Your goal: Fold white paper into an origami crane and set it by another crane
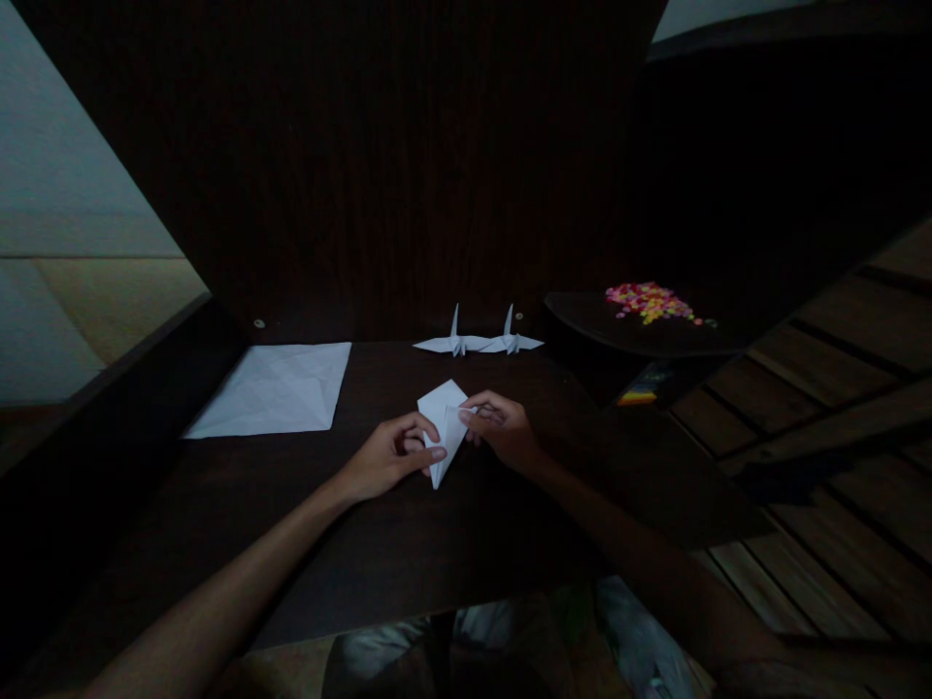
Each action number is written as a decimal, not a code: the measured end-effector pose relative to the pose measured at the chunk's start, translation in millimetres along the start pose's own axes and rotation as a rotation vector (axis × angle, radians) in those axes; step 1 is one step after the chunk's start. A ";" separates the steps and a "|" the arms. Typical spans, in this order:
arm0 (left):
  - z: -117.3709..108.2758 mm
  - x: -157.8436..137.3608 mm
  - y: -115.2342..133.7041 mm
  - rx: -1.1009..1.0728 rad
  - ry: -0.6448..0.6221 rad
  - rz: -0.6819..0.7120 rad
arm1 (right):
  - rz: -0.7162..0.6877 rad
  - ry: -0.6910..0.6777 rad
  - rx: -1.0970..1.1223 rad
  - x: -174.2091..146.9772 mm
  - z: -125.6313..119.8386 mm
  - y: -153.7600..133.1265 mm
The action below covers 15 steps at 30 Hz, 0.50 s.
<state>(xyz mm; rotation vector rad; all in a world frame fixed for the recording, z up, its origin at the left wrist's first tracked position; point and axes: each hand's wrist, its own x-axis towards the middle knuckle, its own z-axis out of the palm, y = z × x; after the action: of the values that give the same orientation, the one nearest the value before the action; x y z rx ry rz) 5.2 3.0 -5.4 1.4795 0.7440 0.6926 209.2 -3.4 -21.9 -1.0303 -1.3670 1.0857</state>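
A piece of white folded paper [444,393], kite-shaped with a narrow point toward me, is held up over the dark desk. My left hand [389,454] pinches its left lower side, thumb in front and fingers partly behind. On the right edge, my right hand [506,427] grips a flap between thumb and fingertips. Beyond the hands, two white origami cranes [456,345] [511,343] stand side by side at the back panel, wing tips meeting. A creased white paper sheet [281,393] lies flat to the left.
A dark desk [291,553] with a tall back panel [379,194] surrounds the work. On a rounded shelf [582,320] at the right sits a heap of small colourful pieces [651,303]. Below it is a yellow-and-blue item [639,393]. Wooden slats [822,524] show farther right.
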 end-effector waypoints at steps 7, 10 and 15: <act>6.8 -1.8 -0.9 -0.109 -0.009 0.012 | -0.032 0.032 0.017 -2.0 1.1 -1.9; 7.8 -2.3 -0.3 -0.119 -0.020 0.003 | -0.044 0.024 0.008 -4.2 1.0 -4.1; 9.5 -3.0 -0.5 -0.121 -0.015 -0.018 | -0.061 0.016 -0.007 -6.5 1.3 -5.9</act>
<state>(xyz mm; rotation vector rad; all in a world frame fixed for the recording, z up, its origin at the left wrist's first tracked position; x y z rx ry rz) 10.9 -5.2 -6.3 1.3652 0.6915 0.6996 208.3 -11.1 -17.5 -0.9946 -1.3817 1.0265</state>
